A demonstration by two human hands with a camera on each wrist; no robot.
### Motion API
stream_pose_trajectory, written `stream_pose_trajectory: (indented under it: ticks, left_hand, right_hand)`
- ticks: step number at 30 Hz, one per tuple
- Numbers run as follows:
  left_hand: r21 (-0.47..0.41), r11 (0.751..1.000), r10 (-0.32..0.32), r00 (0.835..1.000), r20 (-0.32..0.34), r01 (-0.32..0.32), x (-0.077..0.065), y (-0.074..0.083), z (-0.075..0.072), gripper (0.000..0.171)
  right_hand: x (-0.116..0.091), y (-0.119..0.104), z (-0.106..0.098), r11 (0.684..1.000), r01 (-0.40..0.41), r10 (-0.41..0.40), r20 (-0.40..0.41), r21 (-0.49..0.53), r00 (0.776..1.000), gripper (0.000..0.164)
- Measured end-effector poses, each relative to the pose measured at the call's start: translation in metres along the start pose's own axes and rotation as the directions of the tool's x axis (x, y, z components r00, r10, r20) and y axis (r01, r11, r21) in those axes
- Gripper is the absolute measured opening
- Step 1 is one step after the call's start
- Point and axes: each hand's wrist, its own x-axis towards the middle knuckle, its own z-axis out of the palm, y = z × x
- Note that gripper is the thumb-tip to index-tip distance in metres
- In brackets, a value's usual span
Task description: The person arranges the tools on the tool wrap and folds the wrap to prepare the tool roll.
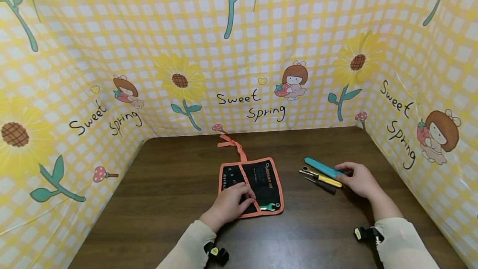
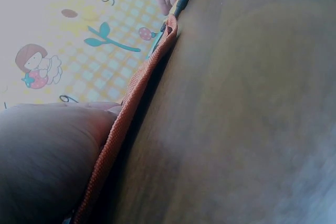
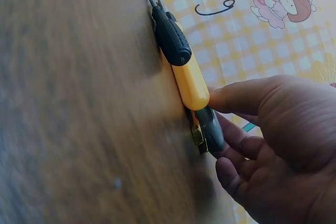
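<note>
A black tool pouch with orange edging lies spread on the table, and a green open-end wrench sits under its orange middle band. My left hand rests on the pouch with curled fingers, thumb and forefinger pinching at that band; its fingertips are hidden in the left wrist view. Over to the right, my right hand grips the near end of a long flat teal tool between thumb and fingers. Beside it lie a yellow-handled tool with a metal shaft and a small black-handled screwdriver.
An orange tie strap runs from the pouch's far edge towards the back wall. Yellow checked cloth stands around the back and sides of the dark wooden table. A black wrist camera is strapped on each forearm.
</note>
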Motion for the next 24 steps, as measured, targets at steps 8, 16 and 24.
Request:
stream_pose_trajectory:
  ticks: [8,16,24]
  left_hand:
    - [-0.012,1.000,0.006,1.000,0.007,-0.006,0.0003,-0.0013,-0.0003,0.003]
    - [-0.050,0.999,-0.010,1.000,0.011,0.010,0.0005,-0.0006,-0.0030,0.008]
    - [-0.059,0.998,-0.014,1.000,0.007,0.014,0.0007,-0.0025,-0.0014,0.011]
  right_hand:
    - [-0.0004,0.0001,0.0016,1.000,-0.011,0.011,0.016,0.008,1.000,0.034]
    - [0.0002,0.0001,0.0020,1.000,-0.003,0.003,-0.010,-0.006,1.000,0.028]
    - [-0.0006,-0.0027,0.0006,0.998,-0.058,0.059,-0.037,0.023,0.998,0.032]
